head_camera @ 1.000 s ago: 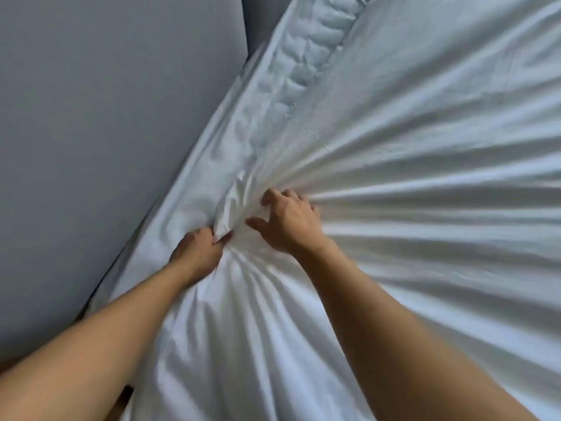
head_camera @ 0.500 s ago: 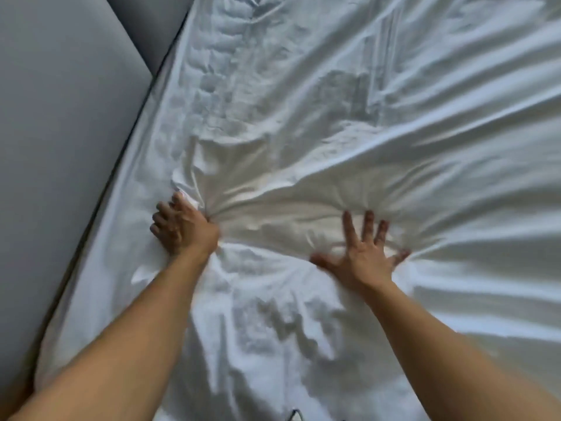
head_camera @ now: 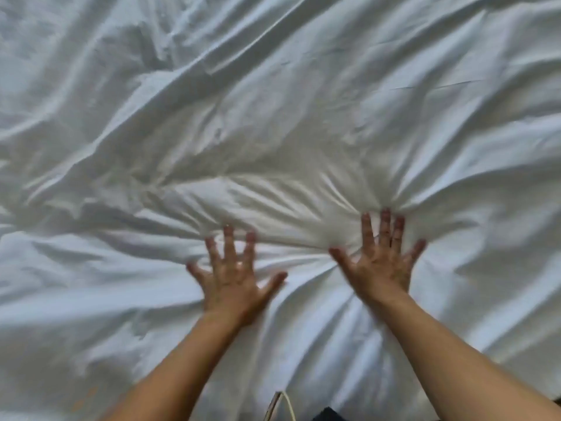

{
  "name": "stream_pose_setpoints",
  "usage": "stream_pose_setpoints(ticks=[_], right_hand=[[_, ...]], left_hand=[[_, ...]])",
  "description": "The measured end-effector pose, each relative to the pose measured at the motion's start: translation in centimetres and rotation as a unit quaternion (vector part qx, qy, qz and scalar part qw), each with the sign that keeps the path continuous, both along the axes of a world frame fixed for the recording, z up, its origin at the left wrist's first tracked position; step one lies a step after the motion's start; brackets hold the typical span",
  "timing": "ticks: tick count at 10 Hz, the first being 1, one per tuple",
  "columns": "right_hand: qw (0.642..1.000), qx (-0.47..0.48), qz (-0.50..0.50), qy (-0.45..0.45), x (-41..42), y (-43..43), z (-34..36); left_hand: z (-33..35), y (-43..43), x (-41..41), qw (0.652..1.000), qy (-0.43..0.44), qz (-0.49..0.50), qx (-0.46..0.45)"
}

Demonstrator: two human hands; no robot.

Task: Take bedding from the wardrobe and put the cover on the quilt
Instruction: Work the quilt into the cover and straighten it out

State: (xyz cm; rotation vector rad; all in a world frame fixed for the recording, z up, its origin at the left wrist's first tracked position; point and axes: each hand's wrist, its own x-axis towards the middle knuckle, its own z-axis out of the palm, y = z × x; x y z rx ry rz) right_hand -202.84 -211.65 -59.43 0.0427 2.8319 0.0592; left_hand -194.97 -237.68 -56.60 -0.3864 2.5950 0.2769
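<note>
Where left hand, right hand press, cover bunches.

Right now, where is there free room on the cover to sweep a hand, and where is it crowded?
Free: the cover left of the left hand and right of the right hand, out to the frame edges. Crowded: bunched folds between and beyond both hands; a cord lies at the near edge.
</note>
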Motion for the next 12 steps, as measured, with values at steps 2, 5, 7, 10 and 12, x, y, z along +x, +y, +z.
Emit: stream_pose_setpoints(ticks=[2, 5, 7, 10, 12], right_hand=[[0.998, 0.013, -0.052, -0.037, 3.3, 14.3, -0.4], [0.936, -0.158, -0.314, -0.032, 9.2, 23.8, -0.2], [0.765, -0.283, -0.574, 0.066, 15.7, 18.2, -1.8], [0.211, -0.709, -0.631, -0.232, 26.7, 2.2, -3.4], [0.218, -0.757, -0.575, -0.221, 29.0, 0.3, -6.3]], left_hand=[[-2.1, 14.8, 1.7, 0.989, 0.002, -0.142, -0.044], [-3.9, 25.3, 8.5, 0.988, 0.073, -0.122, -0.054], [-5.7, 21.9, 19.6, 0.985, 0.093, -0.132, -0.068], [-4.3, 17.3, 26.2, 0.591, 0.160, 0.763, 0.206], [-6.2, 8.5, 27.3, 0.279, 0.267, 0.724, 0.572]])
